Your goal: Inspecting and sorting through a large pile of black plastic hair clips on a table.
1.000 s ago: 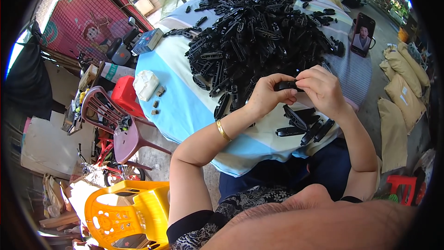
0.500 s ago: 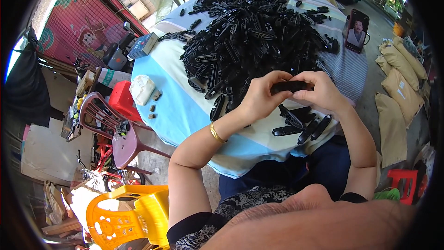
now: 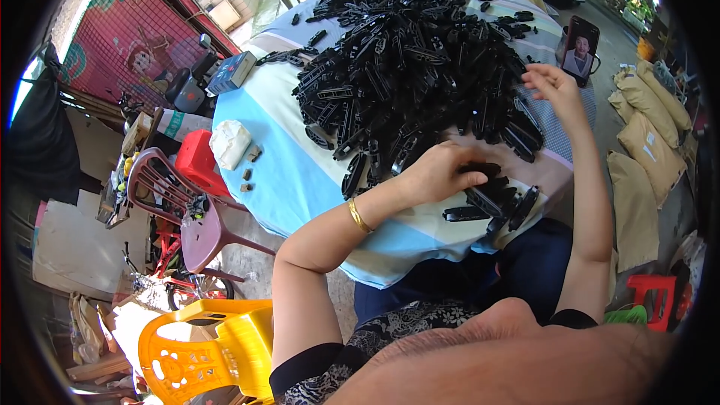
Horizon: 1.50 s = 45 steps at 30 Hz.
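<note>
A large heap of long, hollow black plastic pieces [image 3: 405, 52] covers much of the cloth-covered table [image 3: 292, 172]. My left hand [image 3: 439, 172] is low over the near side, its thumb and fingers closed round a black plastic piece [image 3: 484, 169]. Just under it lies a small group of similar black pieces [image 3: 491, 202] near the table's front edge. My right hand [image 3: 553, 90] is raised by the right border of the heap, fingers stretched out and slightly apart, with nothing visible in it.
A phone [image 3: 580, 49] leans upright at the right, behind my right hand. On the left stand a blue box [image 3: 231, 73] and a crumpled white bag [image 3: 229, 144] with small brown bits beside it. Chairs flank the table's left side; sacks [image 3: 649, 142] lie to the right.
Both hands held a black piece together before. Now my right hand has let go and moved up and right, while my left has come down toward the small group with a piece.
</note>
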Tool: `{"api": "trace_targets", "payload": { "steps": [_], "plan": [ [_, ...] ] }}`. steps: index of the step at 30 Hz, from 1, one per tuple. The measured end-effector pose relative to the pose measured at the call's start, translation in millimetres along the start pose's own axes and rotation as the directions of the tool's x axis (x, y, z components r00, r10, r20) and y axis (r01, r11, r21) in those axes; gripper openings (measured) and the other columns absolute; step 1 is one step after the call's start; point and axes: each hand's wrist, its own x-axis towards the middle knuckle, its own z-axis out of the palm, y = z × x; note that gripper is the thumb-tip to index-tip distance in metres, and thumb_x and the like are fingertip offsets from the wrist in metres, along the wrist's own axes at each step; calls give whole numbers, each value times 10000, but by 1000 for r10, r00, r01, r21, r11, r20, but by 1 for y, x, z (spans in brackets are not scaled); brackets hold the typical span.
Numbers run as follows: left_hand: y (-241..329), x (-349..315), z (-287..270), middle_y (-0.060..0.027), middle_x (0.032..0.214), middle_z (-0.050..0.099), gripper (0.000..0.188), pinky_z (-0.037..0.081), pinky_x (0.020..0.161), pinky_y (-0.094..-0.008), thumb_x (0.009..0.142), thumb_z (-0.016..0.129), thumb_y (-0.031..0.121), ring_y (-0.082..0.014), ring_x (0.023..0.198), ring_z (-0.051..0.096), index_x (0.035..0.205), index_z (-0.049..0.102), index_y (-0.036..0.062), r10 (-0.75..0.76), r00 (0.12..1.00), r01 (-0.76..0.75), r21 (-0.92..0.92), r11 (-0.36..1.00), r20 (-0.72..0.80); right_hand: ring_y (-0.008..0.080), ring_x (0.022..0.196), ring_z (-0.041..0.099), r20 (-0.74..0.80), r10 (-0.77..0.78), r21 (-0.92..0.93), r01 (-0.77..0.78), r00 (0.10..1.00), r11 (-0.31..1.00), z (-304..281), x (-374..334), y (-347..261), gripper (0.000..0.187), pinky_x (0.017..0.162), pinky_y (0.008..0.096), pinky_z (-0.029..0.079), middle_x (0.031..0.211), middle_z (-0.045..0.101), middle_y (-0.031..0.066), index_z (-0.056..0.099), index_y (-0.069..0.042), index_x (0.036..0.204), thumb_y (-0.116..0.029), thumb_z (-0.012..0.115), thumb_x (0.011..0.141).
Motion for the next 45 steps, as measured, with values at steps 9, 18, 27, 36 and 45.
{"api": "trace_targets", "payload": {
  "steps": [9,18,27,36,45],
  "plan": [
    [-17,1,-12,-107,1039,507,493,428,789,-349,680,712,199,-267,976,480,1112,536,41,30,969,158,708,688,-246,305,927,590,119,-414,-843,312,902,438,9,17,64,364,836,379,469,1039,599,141,593,-126,1148,-183,630,790],
    [-12,-6,-3,-97,905,479,292,402,675,-325,672,584,63,-236,839,472,958,540,15,-55,990,140,849,510,-130,308,857,598,73,-85,-863,106,994,494,24,0,30,166,743,406,481,854,607,110,684,-134,924,-165,641,767],
    [5,-20,-4,-80,875,486,321,369,628,-312,644,616,94,-214,823,478,943,527,20,-52,991,134,918,374,-124,309,833,594,84,-46,-834,96,995,544,16,-12,22,252,737,402,477,848,584,121,660,-144,1019,-102,637,772],
    [9,-20,-9,-89,822,531,324,416,648,-330,647,602,43,-237,778,513,960,532,-1,-70,997,43,859,511,-8,148,718,585,-21,-125,-565,92,992,820,11,-7,29,301,673,268,479,820,600,62,613,-58,1065,-2,624,770],
    [3,2,-25,-100,961,624,395,509,770,-279,790,641,-11,-157,862,607,1167,525,1,-275,910,224,-189,956,-310,33,657,561,12,-185,-66,185,983,980,64,-35,-25,94,585,178,450,755,639,6,647,-5,888,-36,665,801]
  ]
}}
